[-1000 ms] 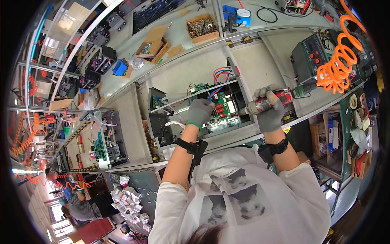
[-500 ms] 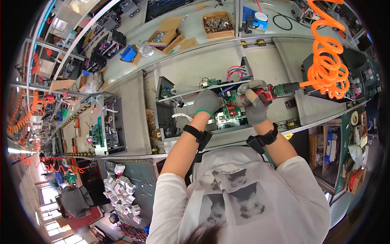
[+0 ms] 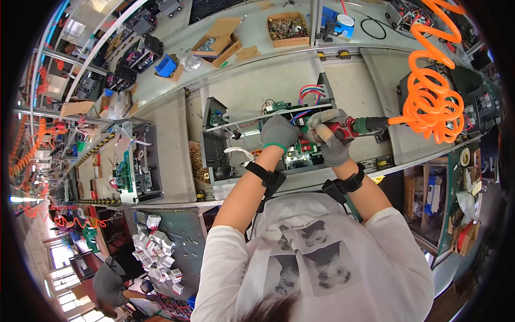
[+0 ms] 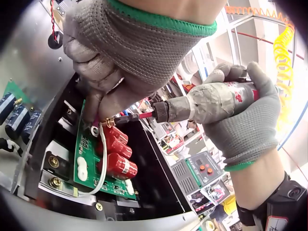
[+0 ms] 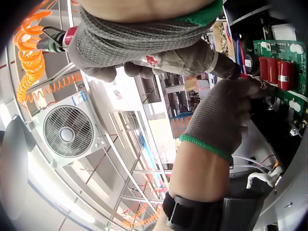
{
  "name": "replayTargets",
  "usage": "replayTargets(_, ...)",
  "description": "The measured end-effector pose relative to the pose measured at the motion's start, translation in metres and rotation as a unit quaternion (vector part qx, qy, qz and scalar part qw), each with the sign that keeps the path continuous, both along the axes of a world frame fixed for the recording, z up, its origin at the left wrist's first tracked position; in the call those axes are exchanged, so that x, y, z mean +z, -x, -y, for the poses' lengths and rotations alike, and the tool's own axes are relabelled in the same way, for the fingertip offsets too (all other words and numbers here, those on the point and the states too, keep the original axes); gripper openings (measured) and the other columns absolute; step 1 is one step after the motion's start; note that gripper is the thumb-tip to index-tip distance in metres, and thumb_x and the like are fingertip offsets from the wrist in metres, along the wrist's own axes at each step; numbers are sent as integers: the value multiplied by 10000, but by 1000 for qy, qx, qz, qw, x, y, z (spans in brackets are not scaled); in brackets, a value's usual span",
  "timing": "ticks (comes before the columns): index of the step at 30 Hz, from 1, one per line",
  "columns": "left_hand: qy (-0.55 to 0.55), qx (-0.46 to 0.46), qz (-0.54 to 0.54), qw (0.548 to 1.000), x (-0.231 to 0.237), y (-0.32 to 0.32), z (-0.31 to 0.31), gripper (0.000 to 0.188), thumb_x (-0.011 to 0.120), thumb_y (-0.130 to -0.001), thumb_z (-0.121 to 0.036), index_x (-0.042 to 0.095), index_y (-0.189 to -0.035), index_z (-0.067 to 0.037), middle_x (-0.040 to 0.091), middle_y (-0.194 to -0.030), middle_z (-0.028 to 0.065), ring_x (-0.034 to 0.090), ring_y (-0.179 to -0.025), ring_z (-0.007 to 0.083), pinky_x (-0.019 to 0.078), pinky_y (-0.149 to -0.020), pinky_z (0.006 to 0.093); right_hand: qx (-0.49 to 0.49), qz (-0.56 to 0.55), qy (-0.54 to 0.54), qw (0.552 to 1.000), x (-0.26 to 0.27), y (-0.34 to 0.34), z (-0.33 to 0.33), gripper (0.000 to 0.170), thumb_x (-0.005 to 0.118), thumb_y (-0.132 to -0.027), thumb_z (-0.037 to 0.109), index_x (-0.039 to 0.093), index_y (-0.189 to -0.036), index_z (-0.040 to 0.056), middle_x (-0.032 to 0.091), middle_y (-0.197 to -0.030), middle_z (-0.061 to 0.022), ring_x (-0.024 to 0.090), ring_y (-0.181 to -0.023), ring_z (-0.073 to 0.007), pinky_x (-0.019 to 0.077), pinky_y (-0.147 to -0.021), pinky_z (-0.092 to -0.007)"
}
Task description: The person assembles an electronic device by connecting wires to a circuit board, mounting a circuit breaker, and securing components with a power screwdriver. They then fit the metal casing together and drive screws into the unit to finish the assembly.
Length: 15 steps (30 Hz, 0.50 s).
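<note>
My gloved right hand (image 3: pixel 333 146) grips an air screwdriver (image 4: pixel 214 102) wrapped in worn tape, held sideways. Its bit (image 4: pixel 137 116) meets a brass screw (image 4: pixel 110 122) above red capacitors (image 4: pixel 121 164) on a green circuit board (image 4: pixel 83 144). My gloved left hand (image 4: pixel 125 50) has its fingers curled down beside that screw, pinching the end of a white wire (image 4: pixel 104 163) by its ring terminal (image 4: pixel 95 130). The fingertips partly hide this end. Board and wire sit inside an open metal chassis (image 3: pixel 218 140) in front of me.
An orange coiled hose (image 3: pixel 429 102) runs to the screwdriver's tail. Boxes of small parts (image 3: pixel 288 29) stand on the bench behind. Another chassis (image 3: pixel 153 161) is on the line to the left, and a person (image 3: pixel 110 284) bends over at lower left.
My right hand brought the screwdriver leftward from the chassis's right end, over the board to my left fingers. In the last half second both hands stayed nearly in place.
</note>
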State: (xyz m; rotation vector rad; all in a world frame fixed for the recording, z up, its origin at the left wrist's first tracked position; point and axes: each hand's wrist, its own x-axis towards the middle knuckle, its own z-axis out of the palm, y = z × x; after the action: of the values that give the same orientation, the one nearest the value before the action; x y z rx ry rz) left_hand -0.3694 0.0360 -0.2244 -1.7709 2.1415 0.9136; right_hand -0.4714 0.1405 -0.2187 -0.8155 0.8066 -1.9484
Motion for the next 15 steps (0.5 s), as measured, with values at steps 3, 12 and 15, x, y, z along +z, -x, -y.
replayTargets(3, 12, -13, -1, 1000, -2, -2, 1, 265, 644, -714, -279, 716, -832, -52, 681, -881, 170, 660, -849, 314, 519, -758, 362, 18, -20, 16, 1000, -6, -1, 3, 173, 556, -795, -65, 524, -929, 41, 589, -872, -108, 512, -633, -131, 443, -539, -275)
replayTargets(12, 43, -85, 27, 995, -13, -7, 12, 311, 680, -714, -322, 710, -905, -78, 686, -930, 157, 670, -888, 306, 533, -753, 381, 48, -128, 87, 987, -6, -9, 12, 277, 623, -719, -132, 566, -930, 37, 612, -874, -73, 593, -820, -144, 506, -728, -283)
replayTargets(15, 53, -99, 17, 993, -8, -13, 17, 291, 677, -728, -310, 711, -910, -85, 687, -939, 151, 670, -891, 304, 534, -749, 377, 105, -174, 52, 978, -2, -9, 19, 283, 636, -708, -132, 568, -923, 40, 609, -870, -68, 590, -820, -128, 496, -747, -275)
